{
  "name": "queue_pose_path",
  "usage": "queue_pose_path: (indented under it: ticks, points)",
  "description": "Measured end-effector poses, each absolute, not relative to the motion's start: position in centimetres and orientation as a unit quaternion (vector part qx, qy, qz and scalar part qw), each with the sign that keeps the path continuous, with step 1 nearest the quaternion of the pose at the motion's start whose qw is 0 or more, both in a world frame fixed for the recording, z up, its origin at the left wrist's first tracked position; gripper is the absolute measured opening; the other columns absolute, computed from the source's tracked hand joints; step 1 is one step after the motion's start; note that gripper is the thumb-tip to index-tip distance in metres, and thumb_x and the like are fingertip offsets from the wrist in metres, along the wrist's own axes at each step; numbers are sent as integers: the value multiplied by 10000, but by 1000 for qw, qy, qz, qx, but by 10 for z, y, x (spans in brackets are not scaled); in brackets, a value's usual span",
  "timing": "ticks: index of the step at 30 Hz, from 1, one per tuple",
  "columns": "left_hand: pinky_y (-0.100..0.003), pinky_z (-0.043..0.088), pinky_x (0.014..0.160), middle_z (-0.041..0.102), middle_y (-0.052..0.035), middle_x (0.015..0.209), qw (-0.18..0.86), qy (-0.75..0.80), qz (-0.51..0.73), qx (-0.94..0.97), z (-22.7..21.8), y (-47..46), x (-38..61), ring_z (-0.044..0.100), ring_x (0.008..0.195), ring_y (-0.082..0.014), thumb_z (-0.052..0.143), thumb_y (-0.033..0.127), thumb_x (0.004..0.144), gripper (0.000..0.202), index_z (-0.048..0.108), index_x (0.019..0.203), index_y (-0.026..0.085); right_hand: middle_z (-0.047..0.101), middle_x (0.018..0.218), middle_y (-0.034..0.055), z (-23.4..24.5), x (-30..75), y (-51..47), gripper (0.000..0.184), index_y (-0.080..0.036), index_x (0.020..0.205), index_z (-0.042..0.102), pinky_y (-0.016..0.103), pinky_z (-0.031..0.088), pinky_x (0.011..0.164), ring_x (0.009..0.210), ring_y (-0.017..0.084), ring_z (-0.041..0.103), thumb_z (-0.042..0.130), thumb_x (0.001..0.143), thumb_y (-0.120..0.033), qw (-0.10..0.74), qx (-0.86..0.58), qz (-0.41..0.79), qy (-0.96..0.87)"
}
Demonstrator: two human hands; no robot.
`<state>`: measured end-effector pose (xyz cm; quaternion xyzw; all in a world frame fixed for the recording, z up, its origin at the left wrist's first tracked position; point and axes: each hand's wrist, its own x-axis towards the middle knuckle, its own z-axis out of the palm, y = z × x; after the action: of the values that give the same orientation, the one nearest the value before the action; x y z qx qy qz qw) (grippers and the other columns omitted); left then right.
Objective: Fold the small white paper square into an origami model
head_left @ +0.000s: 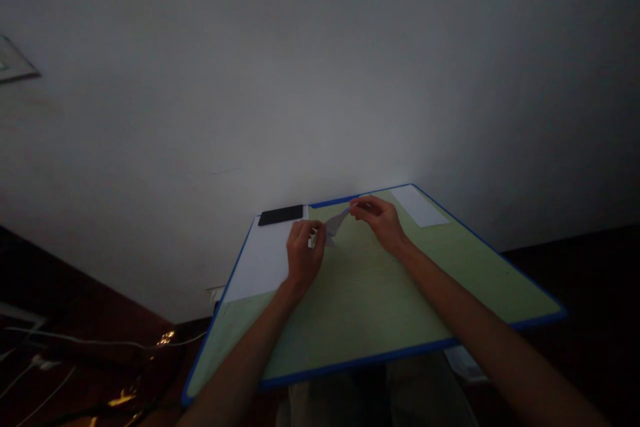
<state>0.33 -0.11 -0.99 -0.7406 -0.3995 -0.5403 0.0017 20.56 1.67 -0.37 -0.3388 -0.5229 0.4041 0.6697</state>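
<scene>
Between my hands a small folded piece of white paper (337,222) is held up above the table. My left hand (305,250) pinches its lower left part, fingers curled round it. At its upper right corner, the fingertips of my right hand (377,217) are closed on the paper. The exact shape of its folds is blurred and partly hidden by my left fingers. Left of my left hand, a large white sheet (263,260) lies flat, with a dark tablet-like slab (281,215) on its far end.
The pale green table (370,307) has a blue edge and stands against a grey wall (320,80). A narrow white paper strip (419,205) lies at the far right. White cables (100,341) run over the dark floor at left. My legs are under the near edge.
</scene>
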Motion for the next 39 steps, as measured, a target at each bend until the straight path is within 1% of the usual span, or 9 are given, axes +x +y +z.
queue_pose_path:
  ticks: [4,9,12,16,20,26,32,35,39]
  points:
    - [-301,436,727,624,-34,782,-59,-379,-543,-747,-3,-8,7,553,753,-185,635,257,898,78,646,834,214,728,1016,49,-10,207,20,569,-235,1110,717,274,501,666,799,162,634,894,595,-398,619,-352,385,-588]
    - [-290,451,741,638,-29,779,-150,-378,-527,-746,-3,-9,8,578,749,-172,651,305,893,127,644,830,195,732,767,46,-21,202,23,351,-161,782,745,324,517,679,712,192,652,875,604,-434,545,-360,462,-600]
    - [-274,468,736,644,-24,802,-242,-388,-543,-705,-8,-5,9,594,765,-163,664,361,884,184,628,848,185,736,760,48,-21,198,21,329,-153,746,757,320,507,662,683,186,645,858,629,-443,554,-367,460,-589]
    - [-228,455,623,629,-1,783,-391,-381,-548,-634,-16,1,13,579,693,-136,728,488,817,348,591,904,180,726,740,49,-19,190,15,356,-140,759,759,296,482,614,648,168,617,844,641,-464,562,-369,471,-570]
    - [-231,471,608,654,-18,790,-440,-393,-528,-611,-23,3,17,600,698,-146,731,622,758,495,607,898,164,717,737,53,-21,184,14,396,-133,767,736,279,461,580,637,161,604,857,609,-475,579,-380,494,-527]
    - [-274,532,545,680,-41,806,-575,-376,-468,-555,-26,-1,21,645,639,-165,841,548,667,601,612,1052,148,728,867,69,-23,185,19,427,-165,867,680,283,496,606,711,175,642,843,641,-489,648,-386,486,-441]
    - [-231,486,402,698,-55,732,-560,-404,-471,-550,-25,-4,23,652,514,-163,887,487,631,607,623,1032,117,681,745,37,-17,181,12,387,-178,820,629,259,432,502,603,149,575,819,658,-472,636,-403,439,-490]
    - [-228,471,359,698,-54,711,-534,-427,-487,-544,-24,-4,22,639,470,-161,889,471,635,613,622,1049,108,700,793,42,-14,180,10,343,-184,841,638,263,458,525,638,156,595,818,659,-413,629,-374,451,-512]
    - [-233,497,388,703,-62,707,-525,-427,-500,-541,-22,-1,20,647,495,-162,877,449,659,544,644,1005,99,724,835,45,-16,183,13,358,-179,884,675,280,510,585,704,172,631,837,623,-363,603,-352,489,-523]
